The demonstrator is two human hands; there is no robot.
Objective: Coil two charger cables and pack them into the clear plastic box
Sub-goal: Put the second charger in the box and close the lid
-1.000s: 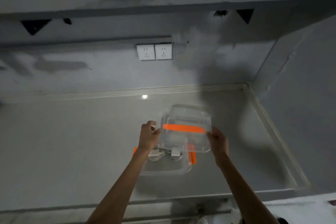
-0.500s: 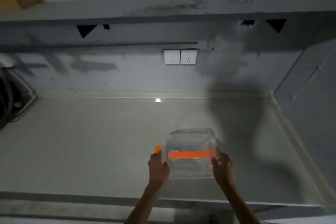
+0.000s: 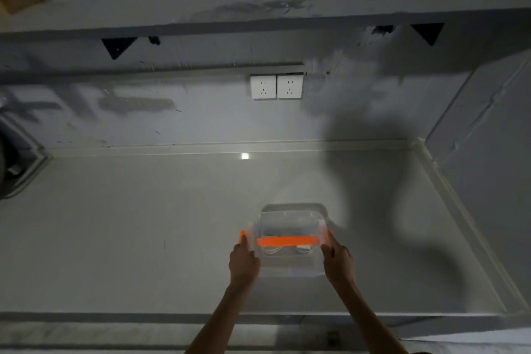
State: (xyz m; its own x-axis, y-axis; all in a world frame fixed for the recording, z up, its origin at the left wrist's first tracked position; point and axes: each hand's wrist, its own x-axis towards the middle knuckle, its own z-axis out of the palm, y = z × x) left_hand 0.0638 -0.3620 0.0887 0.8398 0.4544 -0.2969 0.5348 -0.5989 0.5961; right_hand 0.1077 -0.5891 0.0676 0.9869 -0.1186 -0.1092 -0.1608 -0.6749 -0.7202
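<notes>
Both hands are on the clear plastic box (image 3: 288, 241) now, which sits on the smooth pale counter (image 3: 143, 238), near the front edge, a little right of centre. Left hand (image 3: 243, 263) presses the left wall, fingers wrapped on the orange latch (image 3: 243, 237); right hand (image 3: 336, 260) grips the right wall the same way. It's a rounded rectangle, long axis running left to right, with an orange handle (image 3: 288, 240) across the lid. White coiled cables (image 3: 273, 250) show dimly through the plastic. Two white sockets (image 3: 276, 86) sit on the far grey wall. No writing readable.
</notes>
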